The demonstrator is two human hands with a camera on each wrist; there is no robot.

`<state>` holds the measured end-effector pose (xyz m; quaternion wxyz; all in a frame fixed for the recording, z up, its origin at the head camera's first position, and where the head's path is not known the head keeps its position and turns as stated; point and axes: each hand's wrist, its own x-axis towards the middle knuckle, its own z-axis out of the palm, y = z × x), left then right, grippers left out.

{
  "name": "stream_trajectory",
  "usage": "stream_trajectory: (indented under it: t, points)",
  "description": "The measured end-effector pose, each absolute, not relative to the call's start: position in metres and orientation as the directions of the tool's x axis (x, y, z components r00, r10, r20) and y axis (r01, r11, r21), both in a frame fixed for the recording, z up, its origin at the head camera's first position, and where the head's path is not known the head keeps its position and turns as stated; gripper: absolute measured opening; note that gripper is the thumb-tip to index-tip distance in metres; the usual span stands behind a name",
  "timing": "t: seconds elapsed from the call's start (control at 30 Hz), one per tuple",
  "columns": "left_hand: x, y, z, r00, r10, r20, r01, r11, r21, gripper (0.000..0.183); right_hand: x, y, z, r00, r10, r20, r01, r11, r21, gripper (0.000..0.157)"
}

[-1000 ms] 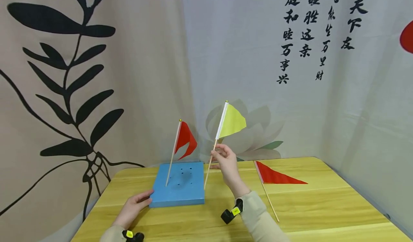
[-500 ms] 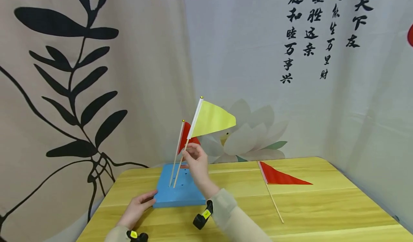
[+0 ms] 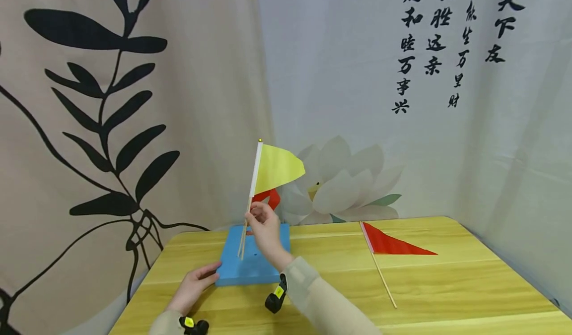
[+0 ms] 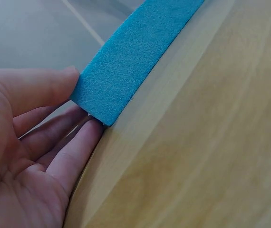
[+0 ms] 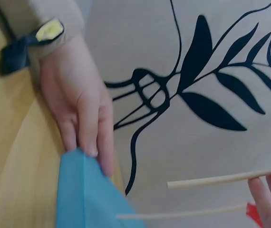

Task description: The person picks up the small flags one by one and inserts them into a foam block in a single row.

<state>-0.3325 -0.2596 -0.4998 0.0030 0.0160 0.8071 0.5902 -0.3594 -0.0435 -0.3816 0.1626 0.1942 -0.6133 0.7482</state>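
Tabletop (image 3: 335, 255): hands (image 3: 194, 286) (image 3: 265, 231) touch block (image 3: 234, 270), pinch yellow flag (image 3: 277, 169).

Blue block (image 3: 241, 270): one; holes (image 3: 255, 254) partly covered, count unclear.
Flags: three.
- Yellow flag (image 3: 278, 168): one, above block.
- Red flags: two; standing red flag (image 3: 275, 198) over block, lying red flag (image 3: 395, 244) right of block.

Sticks (image 3: 384, 280): three.
Hands: two; left hand (image 3: 192, 289) at block's left side, right hand (image 3: 265, 231) over block.
Wrist cameras (image 3: 274, 300): two, nearer than block.
Table (image 3: 447, 275): one, under block.
Writing columns (image 3: 435, 42): four, beyond block.
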Motion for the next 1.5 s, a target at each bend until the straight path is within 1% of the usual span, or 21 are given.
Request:
stream_trajectory:
  t: [0.33,0.53,0.77,1.07,1.3,1.5]
  points:
    - [-0.33,-0.26,-0.503,-1.0,0.027,0.002,0.009,0.266,0.964,0.045,-0.383,-0.035,-0.397,-0.885,0.041,0.463,-0.464,-0.136,-0.875,0.017]
    - [-0.331,-0.26,-0.502,-0.999,0.032,-0.01,0.0,0.282,0.96,0.045,-0.393,-0.03,-0.403,-0.886,0.061,0.46,-0.464,-0.121,-0.878,0.019]
    - [-0.331,-0.26,-0.5,-1.0,0.028,-0.003,0.005,0.293,0.956,0.044,-0.399,-0.023,-0.411,-0.906,0.078,0.417,-0.423,-0.107,-0.9,0.016]
    - [-0.33,-0.261,-0.498,-1.0,0.018,-0.001,0.004,0.298,0.954,0.043,-0.414,-0.021,-0.423,-0.906,0.101,0.411,-0.418,-0.057,-0.907,0.021]
    - [-0.33,-0.261,-0.497,-0.999,0.031,0.006,0.015,0.291,0.957,0.044,-0.416,-0.025,-0.428,-0.907,0.095,0.41,-0.417,-0.06,-0.907,0.012]
    - [-0.329,-0.259,-0.497,-1.0,0.024,0.0,0.007,0.267,0.964,0.043,-0.418,-0.03,-0.429,-0.912,0.098,0.399,-0.405,-0.053,-0.913,0.012]
